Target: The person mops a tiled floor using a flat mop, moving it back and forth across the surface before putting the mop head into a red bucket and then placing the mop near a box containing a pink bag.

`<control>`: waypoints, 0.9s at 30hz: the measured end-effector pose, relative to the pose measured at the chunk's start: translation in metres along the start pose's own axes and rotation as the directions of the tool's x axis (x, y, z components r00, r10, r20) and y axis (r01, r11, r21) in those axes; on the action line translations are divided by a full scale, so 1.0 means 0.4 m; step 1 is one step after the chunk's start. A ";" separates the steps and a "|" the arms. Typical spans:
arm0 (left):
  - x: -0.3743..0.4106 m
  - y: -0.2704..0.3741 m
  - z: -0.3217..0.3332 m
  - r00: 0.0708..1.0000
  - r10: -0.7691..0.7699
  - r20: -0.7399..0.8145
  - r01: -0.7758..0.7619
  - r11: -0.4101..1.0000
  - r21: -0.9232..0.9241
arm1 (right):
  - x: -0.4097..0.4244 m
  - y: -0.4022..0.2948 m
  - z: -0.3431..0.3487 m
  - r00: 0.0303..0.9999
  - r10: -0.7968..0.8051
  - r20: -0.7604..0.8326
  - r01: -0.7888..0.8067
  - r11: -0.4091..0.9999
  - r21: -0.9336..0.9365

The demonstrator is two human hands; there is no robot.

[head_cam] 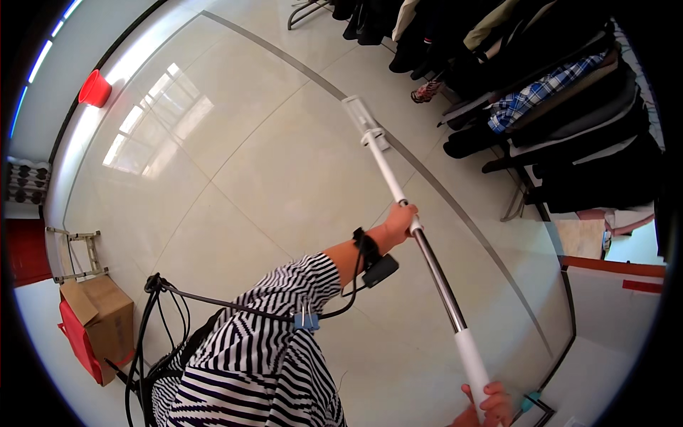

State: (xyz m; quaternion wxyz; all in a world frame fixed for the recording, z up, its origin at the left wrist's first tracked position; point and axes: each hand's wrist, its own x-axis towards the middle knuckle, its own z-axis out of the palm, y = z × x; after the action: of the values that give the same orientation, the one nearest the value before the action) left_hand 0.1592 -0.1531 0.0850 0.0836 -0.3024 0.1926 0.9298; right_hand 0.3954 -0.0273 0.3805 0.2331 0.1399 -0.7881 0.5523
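A flat mop with a white and chrome pole (438,280) slants across the right half of the view. Its pale rectangular head (357,111) lies on the tiled floor by a dark border strip. My left hand (401,221) is wrapped around the pole partway down, near the joint between its white and chrome sections. Lower down, my right hand (491,406) grips the white end section at the picture's bottom edge, partly cut off. On my left wrist sits a black strap with a small device (380,271), its cable clipped to my striped sleeve.
Racks of hanging clothes (555,91) stand along the right, some hems low over the floor. A red bucket (96,89) is by the left wall. An open cardboard box (109,320) and a metal-framed stool or ladder (80,256) stand at the lower left.
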 end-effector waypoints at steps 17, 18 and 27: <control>-0.262 -0.041 -0.250 0.905 -0.425 0.022 0.383 0.791 -0.476 | 0.005 -0.062 -0.105 0.912 -0.027 0.410 -0.083 0.965 0.248; -0.253 -0.055 -0.259 0.913 -0.408 0.019 0.373 0.815 -0.444 | -0.039 -0.056 -0.118 0.947 -0.005 0.321 -0.068 0.974 0.216; -0.160 -0.150 -0.296 0.933 -0.186 -0.308 0.212 0.976 0.053 | -0.425 0.001 -0.164 0.884 0.441 -0.154 -0.400 0.885 0.237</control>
State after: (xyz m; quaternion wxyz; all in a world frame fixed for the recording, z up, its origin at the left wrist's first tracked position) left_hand 0.2895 -0.1492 0.0166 0.1600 -0.4548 0.2109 0.8504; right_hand 0.5540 0.0278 0.3099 0.1715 -0.0697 -0.7125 0.6768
